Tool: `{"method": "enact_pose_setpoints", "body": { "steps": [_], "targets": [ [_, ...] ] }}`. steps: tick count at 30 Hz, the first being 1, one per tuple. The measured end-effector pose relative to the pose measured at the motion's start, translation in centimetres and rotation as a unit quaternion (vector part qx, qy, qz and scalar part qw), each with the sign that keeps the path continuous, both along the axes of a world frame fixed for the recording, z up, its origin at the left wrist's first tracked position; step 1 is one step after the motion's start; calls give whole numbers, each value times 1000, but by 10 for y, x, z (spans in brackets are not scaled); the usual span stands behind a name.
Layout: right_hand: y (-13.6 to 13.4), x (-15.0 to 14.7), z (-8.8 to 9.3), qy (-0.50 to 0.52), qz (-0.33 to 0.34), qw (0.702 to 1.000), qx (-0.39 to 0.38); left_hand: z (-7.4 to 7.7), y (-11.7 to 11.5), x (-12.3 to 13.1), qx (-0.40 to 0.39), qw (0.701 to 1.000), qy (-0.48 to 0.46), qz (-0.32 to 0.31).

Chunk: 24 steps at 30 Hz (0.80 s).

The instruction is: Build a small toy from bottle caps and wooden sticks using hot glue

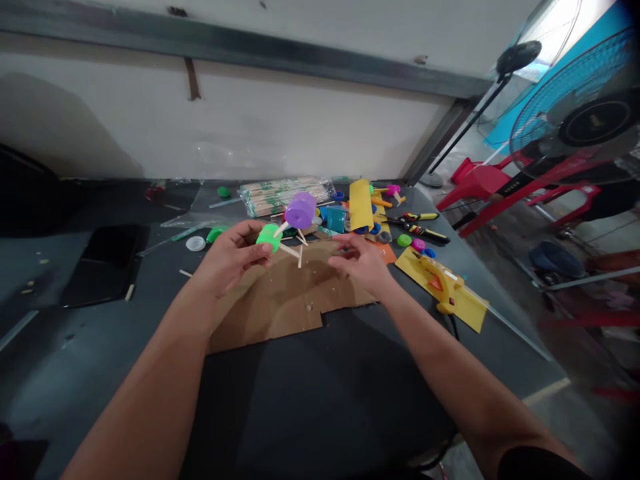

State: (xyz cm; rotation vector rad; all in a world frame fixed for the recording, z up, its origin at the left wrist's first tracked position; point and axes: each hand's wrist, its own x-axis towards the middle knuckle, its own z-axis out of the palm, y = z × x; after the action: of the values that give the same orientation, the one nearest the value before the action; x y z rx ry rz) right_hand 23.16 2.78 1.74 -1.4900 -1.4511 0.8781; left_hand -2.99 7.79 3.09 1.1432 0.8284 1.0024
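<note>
My left hand pinches a bright green bottle cap between thumb and fingers. A short wooden stick joins this cap to a purple cap, which is held up above the table. Thin wooden sticks also reach out from the green cap to the right; how they are fixed is not clear. My right hand hovers to the right of the sticks, apart from them, with its fingers spread and nothing in them. Below both hands lies a brown cardboard sheet with a notched front edge.
A yellow glue gun rests on yellow card at right. Behind are bundled wooden sticks, pliers and several coloured caps. A black phone lies at left. A fan and red chairs stand beyond the table.
</note>
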Motion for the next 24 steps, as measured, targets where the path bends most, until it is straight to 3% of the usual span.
{"method": "enact_pose_setpoints", "body": {
  "steps": [6,24],
  "targets": [
    [-14,-41,-4,40,100,994,-20,3,-4,4,10,999,-14,-28],
    [-11,-49,-16,101,87,991,-23,-2,-3,5,-15,1000,-11,-20]
  ]
}}
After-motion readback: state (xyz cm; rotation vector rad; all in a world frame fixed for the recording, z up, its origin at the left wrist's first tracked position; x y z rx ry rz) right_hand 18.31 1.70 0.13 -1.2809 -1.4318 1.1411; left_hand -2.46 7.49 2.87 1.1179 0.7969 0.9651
